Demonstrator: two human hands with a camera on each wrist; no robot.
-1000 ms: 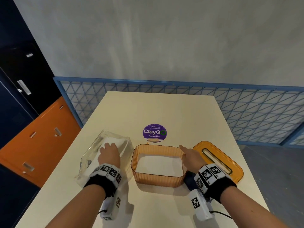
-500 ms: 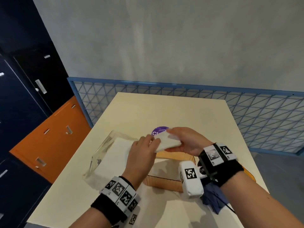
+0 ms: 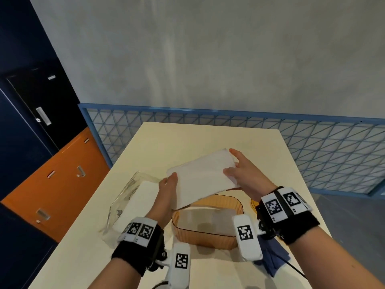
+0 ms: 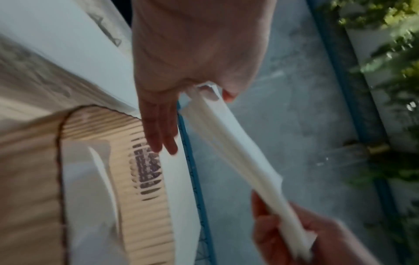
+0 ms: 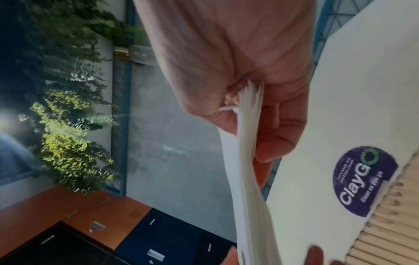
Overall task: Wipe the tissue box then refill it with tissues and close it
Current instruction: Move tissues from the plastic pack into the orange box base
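Observation:
A flat stack of white tissues (image 3: 202, 176) hangs tilted in the air above the open orange translucent tissue box (image 3: 208, 243). My left hand (image 3: 169, 182) holds its near left end between thumb and fingers. My right hand (image 3: 239, 174) pinches the far right end. In the left wrist view the stack (image 4: 238, 148) runs from my left hand (image 4: 199, 111) down to the right hand (image 4: 317, 238), over the ribbed box (image 4: 145, 206). In the right wrist view my right hand (image 5: 249, 116) has thumb and fingers closed on the edge of the stack (image 5: 249, 170). Some white tissue lies inside the box.
A clear plastic pack (image 3: 133, 197) with more white tissues lies left of the box. The orange lid (image 3: 254, 202) peeks out behind my right wrist. A blue cloth (image 3: 273, 257) lies at the near right. A purple sticker (image 5: 362, 181) marks the cream table (image 3: 187, 138).
My left hand took a tissue stack out of the plastic pack. My right hand left the box rim and took its other end. Together they lifted and spread it over the box.

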